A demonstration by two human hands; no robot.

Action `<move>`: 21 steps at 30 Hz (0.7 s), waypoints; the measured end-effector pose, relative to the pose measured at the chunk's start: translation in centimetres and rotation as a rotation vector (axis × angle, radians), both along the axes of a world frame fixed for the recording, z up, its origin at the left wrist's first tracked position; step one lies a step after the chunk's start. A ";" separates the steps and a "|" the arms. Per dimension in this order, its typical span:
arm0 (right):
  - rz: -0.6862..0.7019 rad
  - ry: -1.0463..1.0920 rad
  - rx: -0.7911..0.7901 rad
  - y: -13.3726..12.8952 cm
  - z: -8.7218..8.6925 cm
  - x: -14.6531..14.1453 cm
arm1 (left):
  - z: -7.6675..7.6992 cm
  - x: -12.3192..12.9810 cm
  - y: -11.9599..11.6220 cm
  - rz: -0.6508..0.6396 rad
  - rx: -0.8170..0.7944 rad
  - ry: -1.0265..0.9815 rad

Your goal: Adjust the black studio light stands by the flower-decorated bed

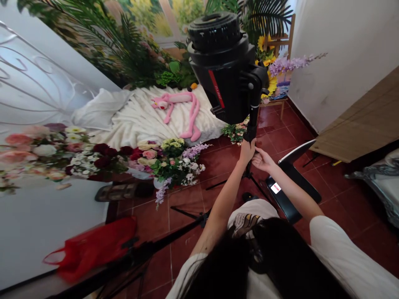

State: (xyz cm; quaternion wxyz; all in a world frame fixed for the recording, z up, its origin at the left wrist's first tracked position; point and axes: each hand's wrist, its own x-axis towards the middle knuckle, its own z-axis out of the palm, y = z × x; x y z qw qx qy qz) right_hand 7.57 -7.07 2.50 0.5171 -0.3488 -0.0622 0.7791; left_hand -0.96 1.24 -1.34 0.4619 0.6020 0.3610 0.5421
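Observation:
A black studio light (pixel 221 79) with a red stripe is mounted on top of a light stand (pixel 253 120), in front of me and tilted with its round end up. My left hand (pixel 247 151) is wrapped round the stand's pole below the light. Close beside it on the right, my right hand (pixel 262 161) has its fingers curled in against the pole. What those fingertips pinch is too small and partly hidden to tell. Below my hands the stand's dark legs spread over the red floor tiles.
A pink plush toy (pixel 181 97) lies on a white furry blanket (pixel 137 120). Artificial flowers (pixel 174 162) stand at the left, near a red bag (pixel 96 245). Another black stand (pixel 168 241) slants across the lower left. A black chair (pixel 291 187) is at my right.

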 end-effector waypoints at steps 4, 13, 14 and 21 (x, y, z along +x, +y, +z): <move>-0.038 -0.307 0.121 -0.1 -0.3 0.0 | -0.4 -0.1 0.4 -0.002 0.024 0.061; -0.239 -1.111 0.598 0.5 4.6 4.0 | -1.2 -0.1 0.6 -0.030 0.043 0.083; -0.248 -1.131 0.641 0.9 5.5 3.9 | -1.4 -0.1 0.6 -0.027 0.038 0.076; -0.208 -1.157 0.824 6.0 7.9 0.1 | -1.9 0.3 1.0 -0.050 0.048 0.017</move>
